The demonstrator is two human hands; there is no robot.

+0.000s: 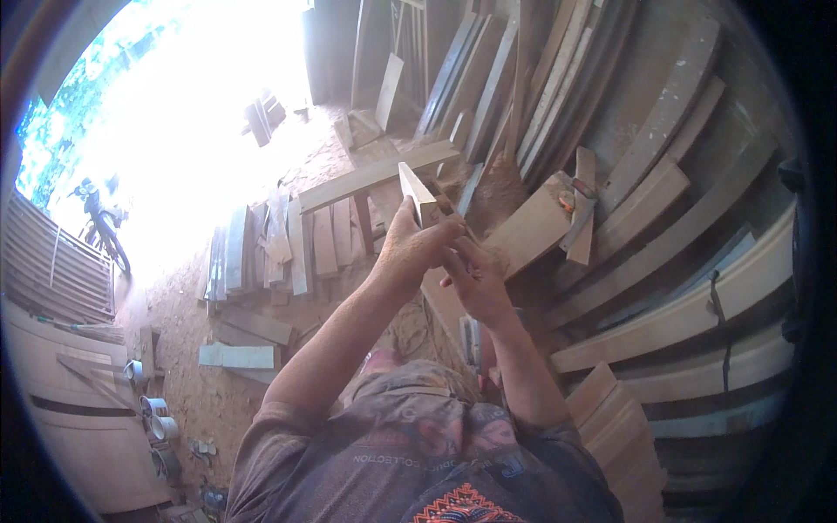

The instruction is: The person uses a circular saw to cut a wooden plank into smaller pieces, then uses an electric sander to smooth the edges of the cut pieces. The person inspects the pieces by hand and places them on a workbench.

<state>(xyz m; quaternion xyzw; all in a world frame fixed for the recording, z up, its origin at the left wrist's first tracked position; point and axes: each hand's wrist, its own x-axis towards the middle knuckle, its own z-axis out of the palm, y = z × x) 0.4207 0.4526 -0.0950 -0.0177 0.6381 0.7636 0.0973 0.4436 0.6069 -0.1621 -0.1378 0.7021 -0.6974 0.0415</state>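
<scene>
My left hand (418,244) is closed around a short pale wood block (418,193), which points up and away from me. Close against it, my right hand (475,277) has its fingers curled near the block's lower end. What the right fingers grip is hidden behind the two hands. Just beyond the block, a long wooden plank (375,177) lies across other boards. A wide board (529,225) slopes away to the right of my hands.
Several short wood offcuts (324,240) lie on the dusty floor ahead. Long boards (488,87) lean at the back, and curved-looking planks (689,318) are stacked on the right. White round containers (163,427) stand at left, near wooden panels (96,453). A bicycle (106,228) is by the bright opening.
</scene>
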